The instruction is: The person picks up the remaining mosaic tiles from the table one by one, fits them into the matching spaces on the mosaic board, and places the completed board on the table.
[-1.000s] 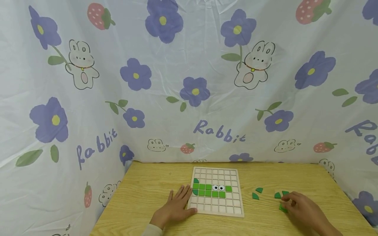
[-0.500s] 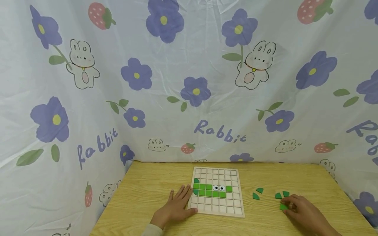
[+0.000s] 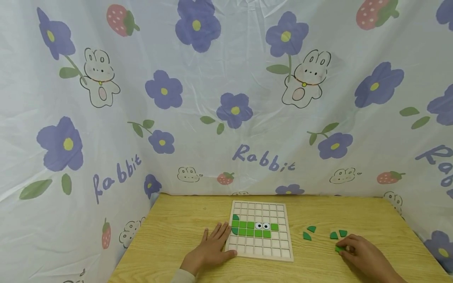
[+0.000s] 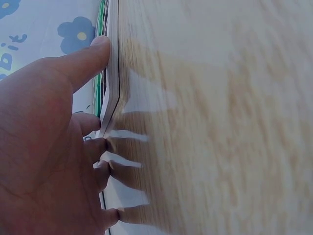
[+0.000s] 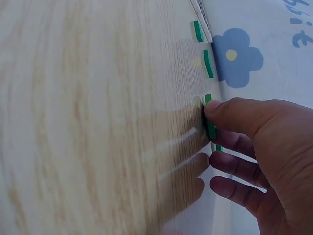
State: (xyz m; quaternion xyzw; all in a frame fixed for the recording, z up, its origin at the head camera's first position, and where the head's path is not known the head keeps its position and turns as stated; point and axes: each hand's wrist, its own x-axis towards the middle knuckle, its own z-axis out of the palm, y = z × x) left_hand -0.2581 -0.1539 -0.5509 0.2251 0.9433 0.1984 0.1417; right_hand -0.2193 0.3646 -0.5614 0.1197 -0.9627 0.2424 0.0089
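A square wooden grid board (image 3: 281,251) lies on the table. Set into its cells are bright green square tiles (image 3: 249,232), two darker green quarter-round tiles (image 3: 235,217) at the left, and two white eye tiles (image 3: 266,226). My left hand (image 3: 210,245) rests flat with spread fingers at the board's left edge, its thumb at the near left corner; the left wrist view shows the thumb (image 4: 93,56) touching the rim. To the right of the board, my right hand (image 3: 364,253) pinches a green square tile (image 3: 338,249) between thumb and fingers, low over the table. Its fingers partly hide that tile.
Loose green quarter-round tiles lie between board and right hand: a pair (image 3: 307,236) nearer the board and another pair (image 3: 342,233) just beyond the hand. A patterned curtain (image 3: 198,165) hangs behind and beside the wooden table (image 3: 170,224).
My right hand has drawn slightly back from the quarter-round tiles and its fingers have closed on the green square tile. The left hand and the board stay in place.
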